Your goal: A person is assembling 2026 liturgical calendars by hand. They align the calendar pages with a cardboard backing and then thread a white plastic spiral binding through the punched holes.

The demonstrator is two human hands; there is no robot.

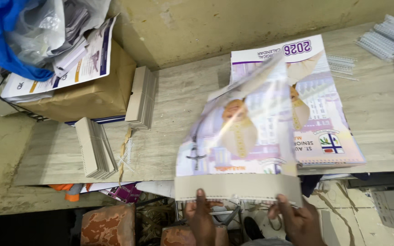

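Gripping the calendar (238, 136) by its near edge, both hands (251, 216) pinch its cardboard strip (238, 186).

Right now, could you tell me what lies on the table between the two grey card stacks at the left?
In the head view, a loose binding coil lies between the upright stack and the flat stack; otherwise bare table.

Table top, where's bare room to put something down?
Bare table lies between the card stacks and the calendars, and right of the calendars below the wire combs. Crowded: the left corner with box and papers. Both hands hold a calendar at the front edge.
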